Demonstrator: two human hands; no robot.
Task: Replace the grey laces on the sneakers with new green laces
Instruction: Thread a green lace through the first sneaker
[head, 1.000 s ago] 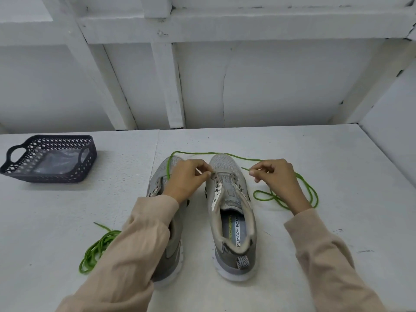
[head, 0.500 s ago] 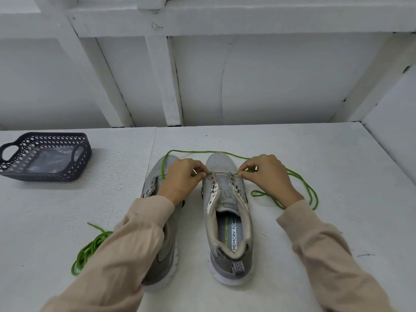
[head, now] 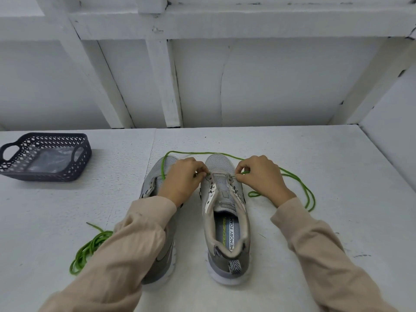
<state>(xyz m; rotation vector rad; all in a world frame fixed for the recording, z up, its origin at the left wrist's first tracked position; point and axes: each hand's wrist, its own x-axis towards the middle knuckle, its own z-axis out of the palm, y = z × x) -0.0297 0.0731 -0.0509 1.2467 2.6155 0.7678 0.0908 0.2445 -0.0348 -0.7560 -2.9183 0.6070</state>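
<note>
Two grey sneakers stand side by side, toes away from me. The right sneaker (head: pixel 226 221) has no lace in most eyelets and shows its insole. My left arm partly covers the left sneaker (head: pixel 157 255). A green lace (head: pixel 299 183) runs around both toes and loops on the table at the right. My left hand (head: pixel 182 179) pinches the lace at the right sneaker's front left eyelet. My right hand (head: pixel 261 176) pinches the lace at the front right eyelet. A second green lace (head: pixel 87 251) lies bundled at the left.
A dark perforated basket (head: pixel 45 158) with clear plastic inside sits at the far left of the white table (head: pixel 315 158). A white wall with beams rises behind the table, and a side wall closes off the right.
Both hands have come closer to the front eyelets of the right sneaker, the right hand moving left from the lace loop. The view has shifted slightly.
</note>
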